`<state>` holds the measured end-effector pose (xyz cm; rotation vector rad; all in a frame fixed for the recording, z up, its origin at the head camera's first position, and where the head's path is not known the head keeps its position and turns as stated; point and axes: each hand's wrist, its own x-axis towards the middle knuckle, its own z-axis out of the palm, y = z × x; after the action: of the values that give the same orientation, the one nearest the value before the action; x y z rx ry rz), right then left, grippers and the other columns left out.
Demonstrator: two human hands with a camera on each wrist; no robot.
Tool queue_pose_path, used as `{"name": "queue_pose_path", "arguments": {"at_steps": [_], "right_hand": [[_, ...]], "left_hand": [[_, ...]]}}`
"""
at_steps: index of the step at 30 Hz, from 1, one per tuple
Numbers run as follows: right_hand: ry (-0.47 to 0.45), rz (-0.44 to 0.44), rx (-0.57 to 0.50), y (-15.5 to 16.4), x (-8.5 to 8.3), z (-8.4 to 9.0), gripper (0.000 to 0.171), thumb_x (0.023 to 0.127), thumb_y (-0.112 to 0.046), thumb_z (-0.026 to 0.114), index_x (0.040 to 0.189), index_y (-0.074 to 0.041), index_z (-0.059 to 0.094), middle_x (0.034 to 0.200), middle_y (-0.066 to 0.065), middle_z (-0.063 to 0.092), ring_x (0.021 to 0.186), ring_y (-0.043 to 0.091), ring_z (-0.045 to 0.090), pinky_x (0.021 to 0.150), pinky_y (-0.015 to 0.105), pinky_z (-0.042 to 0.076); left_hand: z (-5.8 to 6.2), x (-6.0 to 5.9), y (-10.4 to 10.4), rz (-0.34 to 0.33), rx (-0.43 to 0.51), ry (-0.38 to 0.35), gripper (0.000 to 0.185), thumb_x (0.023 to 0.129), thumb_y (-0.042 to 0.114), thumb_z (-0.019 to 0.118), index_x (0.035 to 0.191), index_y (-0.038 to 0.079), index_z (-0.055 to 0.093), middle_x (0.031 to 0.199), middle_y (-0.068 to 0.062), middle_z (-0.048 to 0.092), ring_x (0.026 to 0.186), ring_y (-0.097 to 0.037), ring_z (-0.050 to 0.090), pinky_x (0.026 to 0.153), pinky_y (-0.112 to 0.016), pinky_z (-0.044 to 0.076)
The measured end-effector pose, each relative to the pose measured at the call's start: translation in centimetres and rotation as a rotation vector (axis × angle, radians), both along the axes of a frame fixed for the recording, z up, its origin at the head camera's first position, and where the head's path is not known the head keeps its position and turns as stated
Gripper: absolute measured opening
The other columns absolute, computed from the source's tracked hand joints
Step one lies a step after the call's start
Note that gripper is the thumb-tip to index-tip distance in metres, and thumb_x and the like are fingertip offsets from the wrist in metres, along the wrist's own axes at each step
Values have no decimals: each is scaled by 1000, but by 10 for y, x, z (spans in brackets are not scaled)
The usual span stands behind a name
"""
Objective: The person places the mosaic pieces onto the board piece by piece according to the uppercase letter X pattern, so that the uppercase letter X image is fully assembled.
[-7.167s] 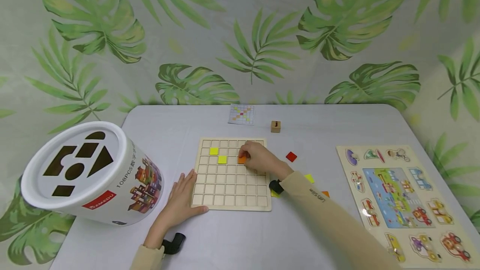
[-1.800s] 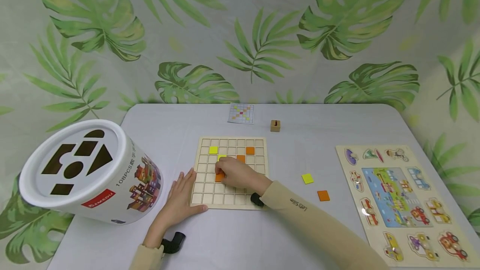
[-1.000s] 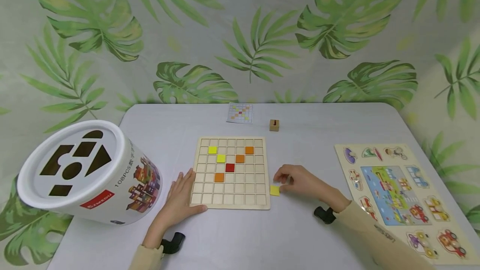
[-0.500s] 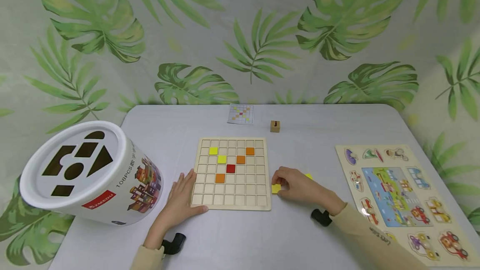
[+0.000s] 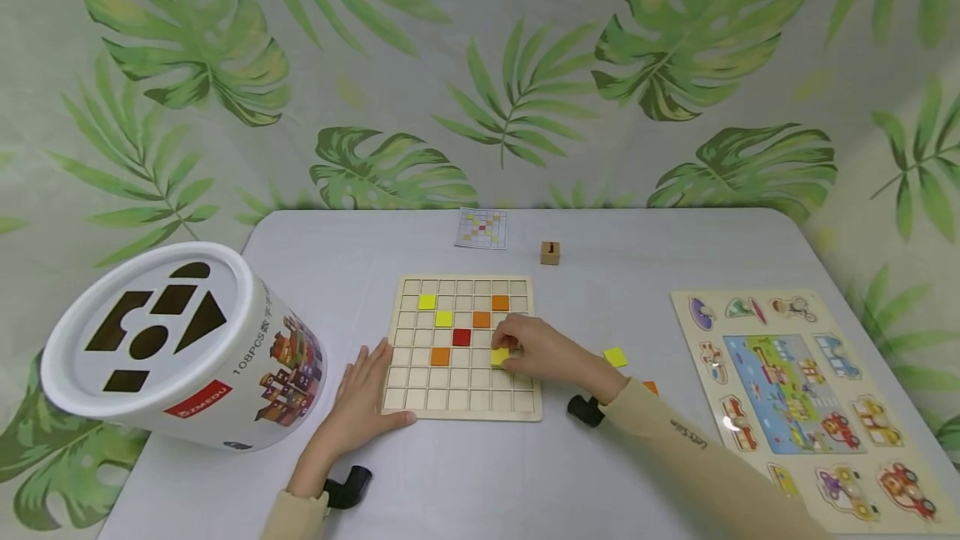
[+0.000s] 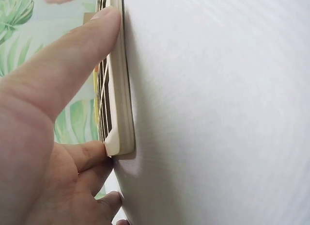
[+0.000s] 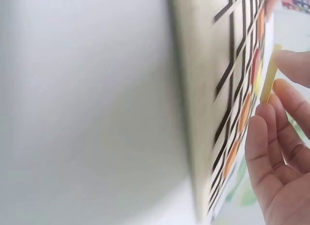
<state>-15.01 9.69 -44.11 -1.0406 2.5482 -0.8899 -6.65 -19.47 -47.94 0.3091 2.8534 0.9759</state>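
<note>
A wooden grid board (image 5: 420,400) lies on the table's middle, with two yellow, three orange and one red tile (image 5: 461,337) in its cells. My right hand (image 5: 525,347) pinches a yellow tile (image 5: 498,356) just over the board's right part; the right wrist view shows this yellow tile (image 7: 269,74) edge-on between my fingertips (image 7: 290,65). At the board's near-left corner my left hand (image 5: 360,394) lies flat, thumb along the board's edge (image 6: 118,89) and fingers straight.
A white shape-sorter bucket (image 5: 172,348) lies on its side at the left. A loose yellow tile (image 5: 615,357) and an orange tile (image 5: 650,387) sit right of the board. A vehicle peg puzzle (image 5: 795,398) is at right; a pattern card (image 5: 482,228) and small wooden cube (image 5: 551,252) are at the back.
My right hand picked up a yellow tile beside the board's right edge and carried it left over the board. Earlier it set orange and red tiles into cells. The left hand stayed put.
</note>
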Motion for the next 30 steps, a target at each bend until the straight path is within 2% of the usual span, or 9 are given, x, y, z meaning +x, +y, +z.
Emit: {"name": "queue_pose_path", "arguments": {"at_steps": [5,10,13,18,23,30], "right_hand": [[2,-2,73,-24,-4,-2,15,76,-5,66,89,-9,61,81,-1,53,75,13,47,65,22,42],[28,-15,139,-35,-4,-5,17,75,-2,63,89,-10,61,82,-2,52,74,11,46,64,21,42],[45,-17,152,-36,-3,-6,17,74,-2,64,89,-10,61,83,-2,51,75,11,45,65,20,42],[40,-26,111,-32,-2,-4,17,75,-3,63,91,-9,60,84,-2,52,76,11,46,66,22,42],[14,-62,28,-4,-2,1,18,78,-7,63,96,-9,61,88,-3,55,78,11,48,69,24,43],[-7,-97,-52,72,10,13,21,77,-5,68,97,-6,61,89,1,59,81,15,53,68,31,49]], "left_hand": [[-1,0,0,-3,-2,3,105,65,37,78,141,-3,17,148,-15,11,134,-37,-2,103,-54,-3],[-1,0,0,-4,0,8,105,65,38,78,141,-4,17,148,-15,12,134,-37,-2,103,-55,-3],[-1,0,0,-2,3,13,105,65,37,78,141,-4,18,148,-16,12,134,-37,-2,103,-55,-2],[0,0,0,-4,2,16,105,65,37,78,141,-4,18,148,-16,13,134,-37,-1,103,-55,-2],[1,0,0,-3,8,13,104,65,37,78,141,-4,18,148,-16,12,134,-37,-1,103,-55,-2],[0,1,0,-4,21,21,104,65,37,78,141,-4,19,148,-16,13,133,-38,-1,103,-55,-2]]}}
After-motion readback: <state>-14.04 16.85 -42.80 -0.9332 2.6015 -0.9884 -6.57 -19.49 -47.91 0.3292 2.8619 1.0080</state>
